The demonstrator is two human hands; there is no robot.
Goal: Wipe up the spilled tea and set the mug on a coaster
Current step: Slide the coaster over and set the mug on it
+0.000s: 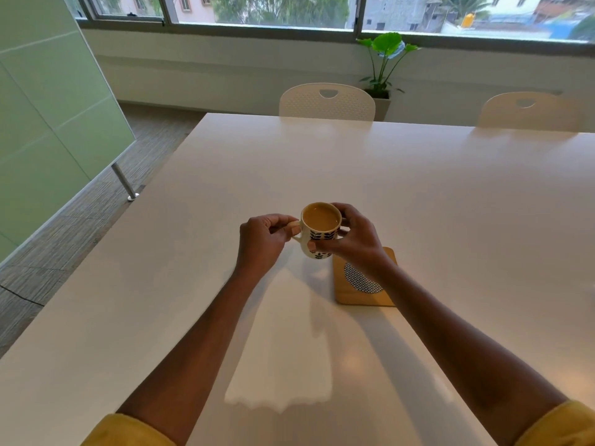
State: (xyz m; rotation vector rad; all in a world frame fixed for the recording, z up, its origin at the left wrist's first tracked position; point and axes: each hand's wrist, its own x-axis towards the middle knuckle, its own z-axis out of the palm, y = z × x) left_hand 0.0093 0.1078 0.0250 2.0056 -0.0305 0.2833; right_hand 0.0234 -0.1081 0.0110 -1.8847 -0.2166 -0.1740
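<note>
Yellow sleeves [128,429], napkin [283,349]; right forearm [434,317] partly hides coaster [347,292] near mug [320,235].

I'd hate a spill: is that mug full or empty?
Nearly full: tan tea lies close under the rim of the mug.

Free tabletop [418,194] beyond the mug [320,239]; coaster [347,294] and napkin [283,342] nearside.

My right hand [354,241] hides the right side of the mug [322,235], my left hand [260,243] most of its handle. Beside the mug, my wrist covers part of the coaster [346,296]. Whether the mug touches the worktop [418,188] I cannot tell.
</note>
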